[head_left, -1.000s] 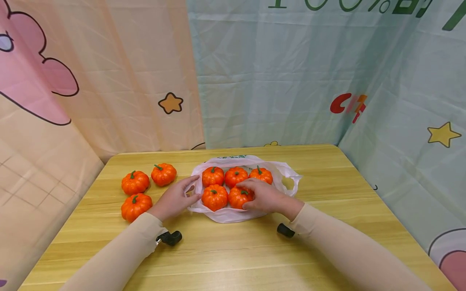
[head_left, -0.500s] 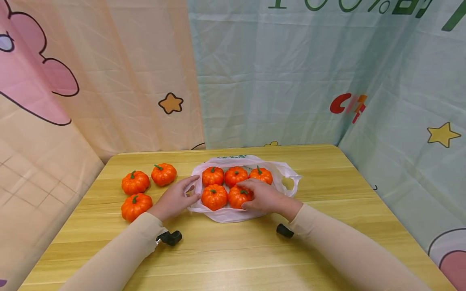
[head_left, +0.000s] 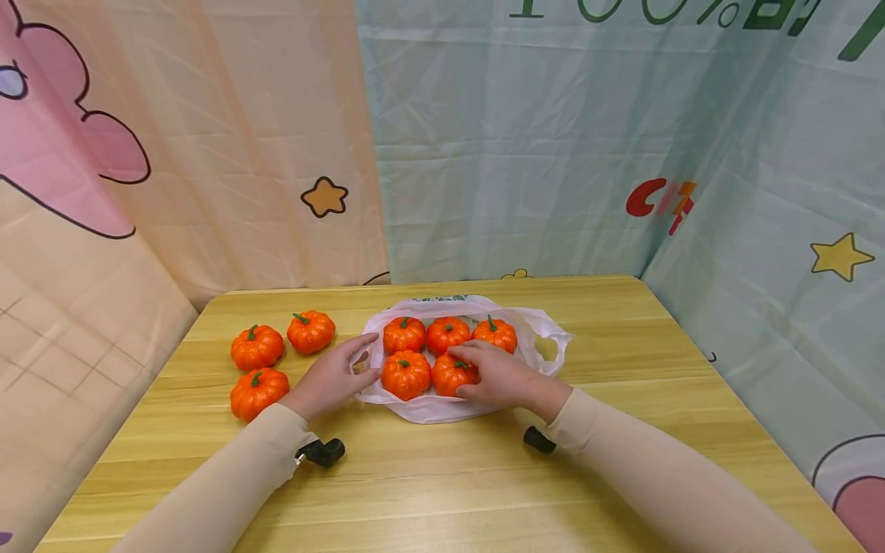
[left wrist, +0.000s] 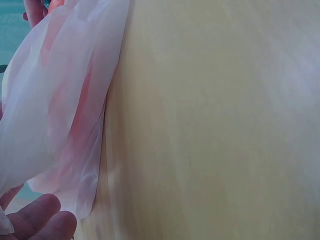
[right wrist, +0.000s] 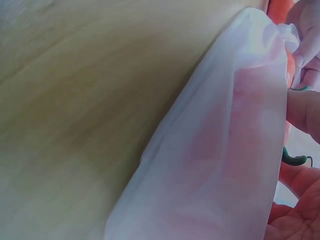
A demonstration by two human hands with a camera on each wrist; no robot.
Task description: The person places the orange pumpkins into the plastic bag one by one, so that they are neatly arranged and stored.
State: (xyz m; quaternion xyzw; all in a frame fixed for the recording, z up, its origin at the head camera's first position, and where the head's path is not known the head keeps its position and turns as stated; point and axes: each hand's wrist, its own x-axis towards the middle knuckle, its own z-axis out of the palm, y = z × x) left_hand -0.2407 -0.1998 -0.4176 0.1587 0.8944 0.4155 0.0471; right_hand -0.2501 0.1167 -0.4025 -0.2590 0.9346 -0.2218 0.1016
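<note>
A white plastic bag (head_left: 442, 411) lies spread with its mouth upward, holding several small orange pumpkins. At its left side my left hand (head_left: 336, 376) grips the bag's edge between thumb and fingers. My right hand (head_left: 508, 374) reaches into the bag and holds the front right pumpkin (head_left: 451, 376), covering part of it. Left of that pumpkin sits the front left pumpkin (head_left: 406, 375). Behind these are the back left pumpkin (head_left: 404, 336), the middle pumpkin (head_left: 448, 334) and the back right pumpkin (head_left: 495, 332). In the right wrist view, the plastic bag (right wrist: 215, 155) hides much of its contents.
Three more pumpkins stand on the wooden table (head_left: 429, 491) left of the bag: one (head_left: 311, 332) at the back, one (head_left: 256, 348) farther left and one (head_left: 259, 394) near the left forearm. Printed curtains (head_left: 512, 153) enclose the table's back and sides.
My right hand and the front right pumpkin have shifted very slightly left, and the front left pumpkin with them. My left hand stays in place at the bag's edge.
</note>
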